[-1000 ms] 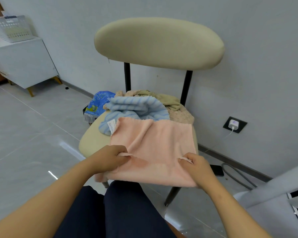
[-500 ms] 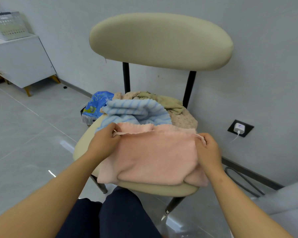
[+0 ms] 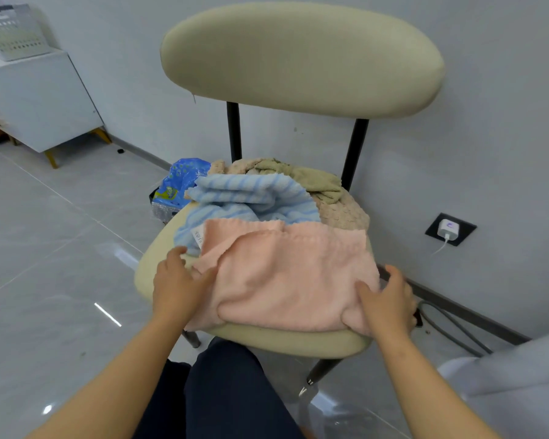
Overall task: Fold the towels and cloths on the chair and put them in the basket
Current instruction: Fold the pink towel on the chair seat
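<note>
Two unclenched hands, left hand (image 3: 178, 288) and right hand (image 3: 389, 301), touch edges of folded pink towel (image 3: 286, 274) on chair (image 3: 298, 55).

Chair seat (image 3: 154, 248) is bare at left; piled cloths (image 3: 267, 198) crowd its back behind the pink towel (image 3: 292, 274).

Pink towel (image 3: 292, 280) lies folded over on itself across the front of the chair (image 3: 286, 342) seat. Left grip (image 3: 178, 280) rests at its left edge with fingers loose and thumb on the fabric. Right grip (image 3: 390, 299) is at the right edge, thumb on top, fingers spread. Heaped behind are a blue striped towel (image 3: 251, 198), a beige cloth (image 3: 343, 213) and an olive cloth (image 3: 314, 180). White basket (image 3: 11, 33) sits on the cabinet (image 3: 38, 103), far left.
</note>
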The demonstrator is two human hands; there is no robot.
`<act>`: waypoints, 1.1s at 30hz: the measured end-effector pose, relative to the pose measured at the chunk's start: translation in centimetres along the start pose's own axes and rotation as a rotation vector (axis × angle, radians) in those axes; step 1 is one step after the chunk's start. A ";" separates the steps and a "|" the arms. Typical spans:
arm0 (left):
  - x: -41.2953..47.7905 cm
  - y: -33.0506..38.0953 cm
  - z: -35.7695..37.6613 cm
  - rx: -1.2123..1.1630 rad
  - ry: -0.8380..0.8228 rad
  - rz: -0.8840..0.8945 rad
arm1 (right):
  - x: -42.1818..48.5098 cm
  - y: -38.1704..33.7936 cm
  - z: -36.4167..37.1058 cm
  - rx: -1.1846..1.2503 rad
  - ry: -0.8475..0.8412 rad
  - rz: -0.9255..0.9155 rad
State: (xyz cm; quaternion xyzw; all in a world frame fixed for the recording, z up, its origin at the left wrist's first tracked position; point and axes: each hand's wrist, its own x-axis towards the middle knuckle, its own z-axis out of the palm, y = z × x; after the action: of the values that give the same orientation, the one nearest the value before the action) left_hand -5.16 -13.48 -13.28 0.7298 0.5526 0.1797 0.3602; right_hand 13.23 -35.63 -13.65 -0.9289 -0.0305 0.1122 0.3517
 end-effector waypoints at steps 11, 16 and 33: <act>-2.8 0.6 -0.9 0.033 -0.235 -0.089 | -3.1 0.6 -0.5 0.129 -0.191 0.007; -2.4 0.0 -2.9 -0.182 -0.024 -0.101 | -3.0 1.2 -1.4 0.272 -0.151 -0.020; 1.3 0.9 -0.8 0.129 -0.134 0.113 | 1.2 -1.3 -0.5 0.444 -0.185 0.100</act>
State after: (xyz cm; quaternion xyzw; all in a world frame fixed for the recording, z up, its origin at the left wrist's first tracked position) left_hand -4.62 -12.15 -12.27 0.7920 0.4956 0.1145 0.3378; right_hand 14.50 -34.79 -12.68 -0.8150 0.0090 0.2181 0.5368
